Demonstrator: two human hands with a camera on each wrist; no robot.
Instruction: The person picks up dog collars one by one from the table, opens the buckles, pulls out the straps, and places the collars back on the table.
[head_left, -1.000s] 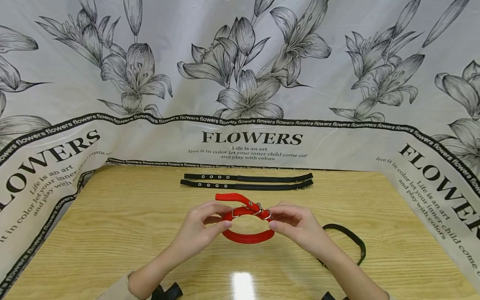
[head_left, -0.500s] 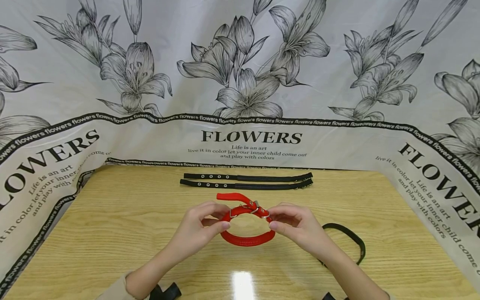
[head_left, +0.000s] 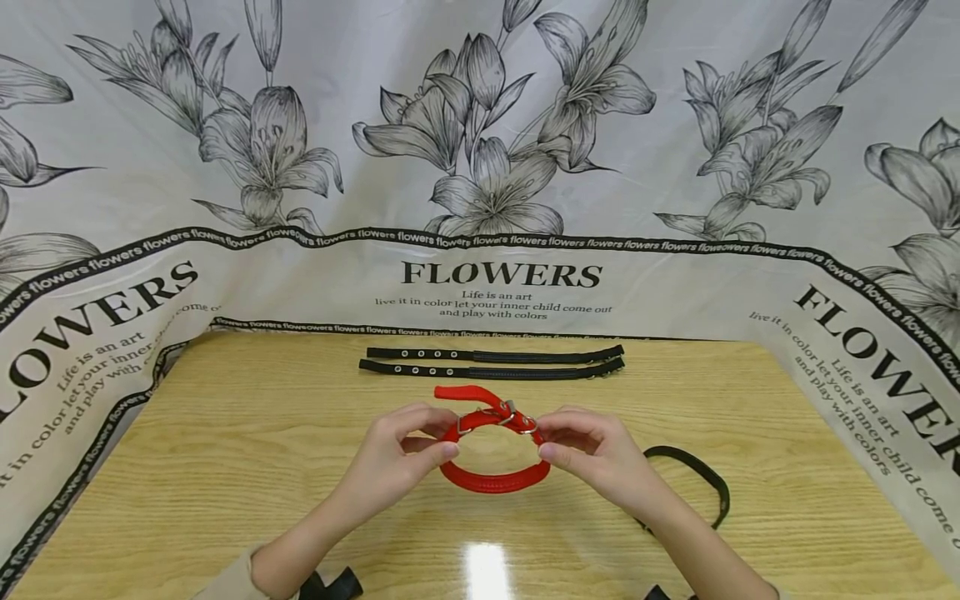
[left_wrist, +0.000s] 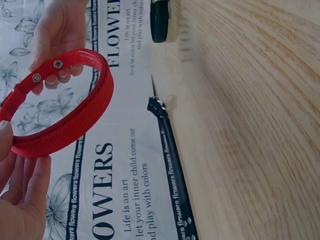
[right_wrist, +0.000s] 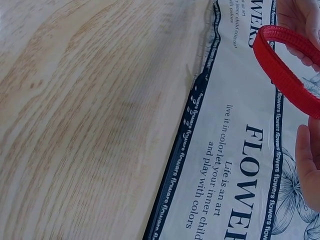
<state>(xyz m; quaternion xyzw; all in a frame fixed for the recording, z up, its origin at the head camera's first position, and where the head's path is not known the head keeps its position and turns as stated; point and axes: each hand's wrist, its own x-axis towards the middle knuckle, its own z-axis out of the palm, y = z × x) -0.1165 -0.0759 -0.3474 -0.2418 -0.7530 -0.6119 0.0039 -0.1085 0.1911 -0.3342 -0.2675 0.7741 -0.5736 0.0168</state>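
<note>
A red pet collar (head_left: 495, 482), buckled into a loop, is held up above the table in both hands. Its metal buckle, rings and loose strap end face the far side in the head view. My left hand (head_left: 408, 446) pinches the left side of the loop between thumb and fingers. On the opposite side my right hand (head_left: 588, 450) pinches it near a metal ring. Eyelets show on the inside of the red collar (left_wrist: 75, 125) in the left wrist view. The right wrist view catches only part of the red collar (right_wrist: 287, 75).
Two black collars (head_left: 525, 373) lie straight, side by side, at the back of the wooden table (head_left: 225, 467). A looped black collar (head_left: 705, 467) lies right, partly behind the right forearm. A flower-printed cloth (head_left: 300, 283) hangs behind. Dark objects (head_left: 333, 583) show at the bottom edge.
The left hand and the red collar have shifted very slightly left, and the lower part of the loop sits a little lower. Both hands keep their grip.
</note>
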